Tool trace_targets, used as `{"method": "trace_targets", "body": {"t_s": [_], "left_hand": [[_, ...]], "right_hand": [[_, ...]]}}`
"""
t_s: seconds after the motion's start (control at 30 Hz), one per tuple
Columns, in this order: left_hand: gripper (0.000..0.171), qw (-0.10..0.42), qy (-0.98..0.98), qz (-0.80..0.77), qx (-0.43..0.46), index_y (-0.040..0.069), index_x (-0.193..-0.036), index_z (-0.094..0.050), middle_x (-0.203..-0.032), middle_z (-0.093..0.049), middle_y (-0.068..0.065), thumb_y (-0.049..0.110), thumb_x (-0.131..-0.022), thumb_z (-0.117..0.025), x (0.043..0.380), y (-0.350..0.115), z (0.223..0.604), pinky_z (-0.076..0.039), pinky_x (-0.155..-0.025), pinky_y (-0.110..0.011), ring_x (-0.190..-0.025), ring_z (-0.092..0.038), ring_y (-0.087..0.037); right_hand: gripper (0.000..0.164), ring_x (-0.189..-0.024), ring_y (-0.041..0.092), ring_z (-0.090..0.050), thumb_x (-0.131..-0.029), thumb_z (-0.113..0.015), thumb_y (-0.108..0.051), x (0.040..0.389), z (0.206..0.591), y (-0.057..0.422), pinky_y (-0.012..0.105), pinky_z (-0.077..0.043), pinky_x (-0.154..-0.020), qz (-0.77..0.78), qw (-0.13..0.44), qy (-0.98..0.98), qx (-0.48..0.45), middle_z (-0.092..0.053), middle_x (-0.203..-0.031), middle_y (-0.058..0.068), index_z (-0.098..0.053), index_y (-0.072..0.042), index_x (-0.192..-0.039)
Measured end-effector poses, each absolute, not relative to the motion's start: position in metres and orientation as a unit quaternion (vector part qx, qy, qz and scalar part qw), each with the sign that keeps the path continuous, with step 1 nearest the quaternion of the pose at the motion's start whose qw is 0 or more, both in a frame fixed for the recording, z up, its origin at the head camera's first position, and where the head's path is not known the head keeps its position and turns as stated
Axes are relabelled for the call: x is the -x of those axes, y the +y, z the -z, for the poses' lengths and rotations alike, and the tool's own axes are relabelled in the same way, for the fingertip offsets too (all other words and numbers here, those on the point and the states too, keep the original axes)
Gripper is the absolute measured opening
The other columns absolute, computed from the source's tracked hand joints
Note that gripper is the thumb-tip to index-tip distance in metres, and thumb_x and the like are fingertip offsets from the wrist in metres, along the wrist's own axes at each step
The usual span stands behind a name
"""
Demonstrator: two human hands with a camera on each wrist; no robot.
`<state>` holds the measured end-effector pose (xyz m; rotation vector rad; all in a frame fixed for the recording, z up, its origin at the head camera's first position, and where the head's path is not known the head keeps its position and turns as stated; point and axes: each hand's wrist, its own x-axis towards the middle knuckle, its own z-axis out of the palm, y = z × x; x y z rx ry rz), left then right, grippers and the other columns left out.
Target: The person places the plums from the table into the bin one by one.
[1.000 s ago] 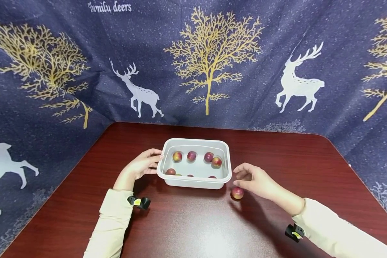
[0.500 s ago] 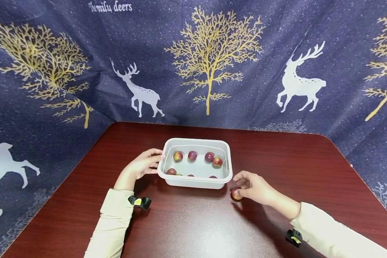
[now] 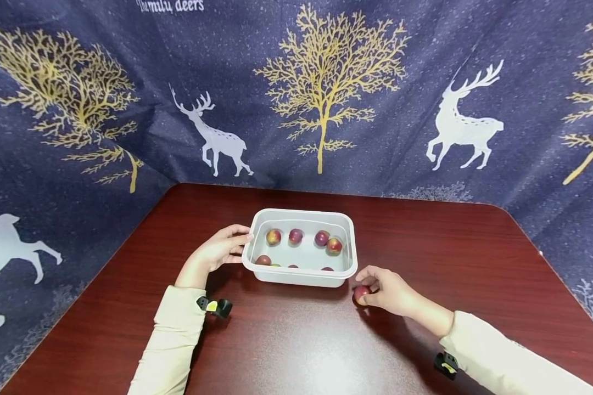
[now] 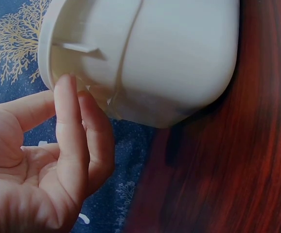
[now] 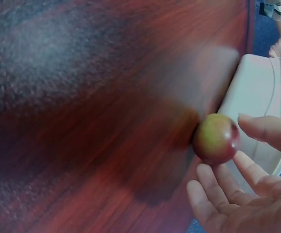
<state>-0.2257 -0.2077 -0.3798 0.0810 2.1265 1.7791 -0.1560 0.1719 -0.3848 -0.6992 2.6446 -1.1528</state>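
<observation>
A white plastic container [image 3: 296,277] stands on the table, holding several red and yellow plums [image 3: 321,237]. At its left end my left hand [image 3: 219,249] grips the rim, thumb on top and fingers below. In the left wrist view, fingers [image 4: 68,131] reach up under the container's rim [image 4: 44,46]. Just off the container's front right corner, one plum [image 3: 361,294] sits outside it. My right hand [image 3: 387,291] closes round this plum, thumb on the near side. The right wrist view has the plum [image 5: 216,139] between the thumb and the fingertips, close over the wood.
The dark red wooden table [image 3: 277,340] reaches back to a blue cloth [image 3: 375,109] printed with deer and trees. Black cameras are strapped to the left sleeve [image 3: 168,340] and the right sleeve [image 3: 499,351].
My right hand has come down from above the loose plum, its thumb and fingers now round it. The left hand keeps its grip on the container's rim.
</observation>
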Motion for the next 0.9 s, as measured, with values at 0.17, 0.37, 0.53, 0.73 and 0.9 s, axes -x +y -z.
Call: {"method": "trace_targets", "body": {"t_s": [0.17, 0.37, 0.53, 0.73, 0.9], "left_hand": [[0.047, 0.186, 0.753, -0.631, -0.033, -0.006, -0.134, -0.036, -0.104, -0.060, -0.010, 0.018, -0.097, -0.052, 0.2259, -0.2081, 0.3783, -0.055, -0.073, -0.027, -0.084, -0.065, -0.014], [0.046, 0.186, 0.746, -0.639, -0.036, -0.006, -0.134, -0.036, -0.107, -0.060, -0.010, 0.018, -0.097, -0.052, 0.2272, -0.2099, 0.3818, -0.056, -0.072, -0.027, -0.084, -0.065, -0.014], [0.046, 0.183, 0.747, -0.638, -0.038, -0.006, -0.132, -0.037, -0.107, -0.060, -0.010, 0.017, -0.097, -0.053, 0.2261, -0.2097, 0.3811, -0.056, -0.073, -0.029, -0.083, -0.065, -0.014], [0.047, 0.184, 0.746, -0.638, -0.040, -0.007, -0.134, -0.036, -0.108, -0.060, -0.012, 0.017, -0.097, -0.052, 0.2251, -0.2102, 0.3805, -0.056, -0.074, -0.030, -0.084, -0.065, -0.014], [0.046, 0.181, 0.748, -0.637, -0.042, -0.007, -0.133, -0.037, -0.110, -0.060, -0.014, 0.017, -0.097, -0.053, 0.2252, -0.2097, 0.3812, -0.056, -0.074, -0.031, -0.085, -0.066, -0.016]], "right_hand": [[0.029, -0.077, 0.018, -0.065, -0.074, -0.073, 0.001, 0.1557, 0.3884, 0.1712, 0.021, -0.051, -0.066, 0.388, 0.090, 0.885, 0.241, -0.067, -0.093, 0.016, -0.059, 0.003, -0.099], [0.030, -0.079, 0.014, -0.063, -0.073, -0.073, 0.003, 0.1562, 0.3928, 0.1684, 0.020, -0.047, -0.065, 0.387, 0.089, 0.883, 0.249, -0.067, -0.094, 0.015, -0.059, 0.003, -0.099], [0.031, -0.075, 0.008, -0.059, -0.072, -0.074, 0.003, 0.1571, 0.3937, 0.1670, 0.020, -0.046, -0.065, 0.375, 0.081, 0.889, 0.251, -0.068, -0.093, 0.012, -0.060, 0.001, -0.099], [0.031, -0.072, 0.007, -0.059, -0.073, -0.074, 0.003, 0.1569, 0.3937, 0.1691, 0.019, -0.047, -0.062, 0.392, 0.091, 0.881, 0.249, -0.068, -0.094, 0.015, -0.059, 0.003, -0.100], [0.031, -0.073, 0.007, -0.060, -0.077, -0.072, 0.002, 0.1581, 0.3950, 0.1731, 0.020, -0.050, -0.063, 0.435, 0.118, 0.860, 0.242, -0.066, -0.095, 0.019, -0.056, 0.008, -0.103]]}}
